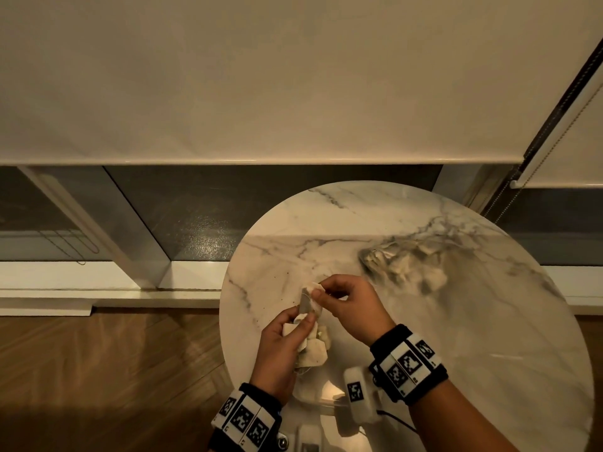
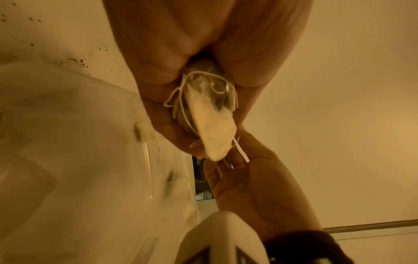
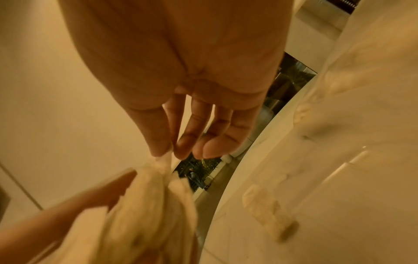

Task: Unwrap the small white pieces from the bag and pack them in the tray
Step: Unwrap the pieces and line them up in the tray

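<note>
Peeling step underway: L hand (image 1: 283, 345) grips a bunch of small white pieces (image 1: 311, 349) w/ loose strings, fingers curled round them over the table's 7 o'clock sector. R hand (image 1: 350, 308), thumb and forefinger pinching a paper flap (image 1: 315, 286) at top of the bunch, other fingers loosely extended. Bag (image 1: 403, 264) lies crumpled at approx 1 o'clock on the top, well apart from both hands. Clear tray edge (image 1: 326, 391) seems to sit at 6 o'clock under the wrists; contents not readable.

Risks (judgement):
- Flap could tear short if pulled too hard; paper looks thin.
- Strings tangled in the left-wrist view, so one tug may drag several pieces out of the grip, dropping them off the near edge.
- Grip is crowded; a piece could slip.

Surface: round marble-look table (image 1: 489, 321), grey veins, dark specks at 9 o'clock. Room: herringbone wood floor (image 1: 98, 370) at left, roller blind (image 1: 261, 76) lowered over window at 12 o'clock, dim warm light.
</note>
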